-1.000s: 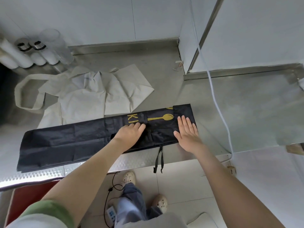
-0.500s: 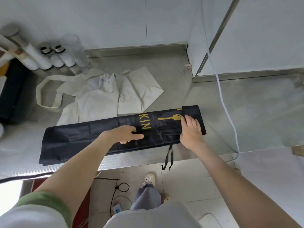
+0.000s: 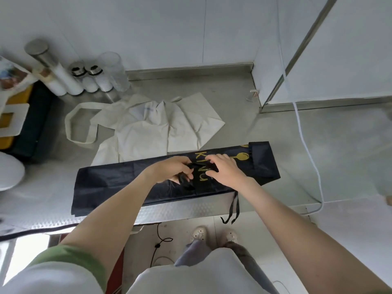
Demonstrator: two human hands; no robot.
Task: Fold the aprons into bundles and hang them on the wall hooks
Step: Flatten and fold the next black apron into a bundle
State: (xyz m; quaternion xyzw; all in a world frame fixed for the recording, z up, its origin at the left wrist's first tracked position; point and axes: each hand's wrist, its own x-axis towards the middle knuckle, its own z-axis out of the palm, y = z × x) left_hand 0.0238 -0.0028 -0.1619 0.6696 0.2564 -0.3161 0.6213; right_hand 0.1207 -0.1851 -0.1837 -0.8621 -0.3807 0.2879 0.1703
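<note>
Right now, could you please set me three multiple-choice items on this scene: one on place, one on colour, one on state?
1. The cream apron lies:
A) beyond the black apron
B) on the floor
C) on a hook

2. The black apron's print is:
A) red
B) gold
C) white

3. The left hand and right hand:
A) lie flat
B) hang idle
C) grip the black apron

Key:
1A: it shows past the black one.
2B: gold letters and a gold spoon show.
3C: both curl round black fabric at mid-strip.
</note>
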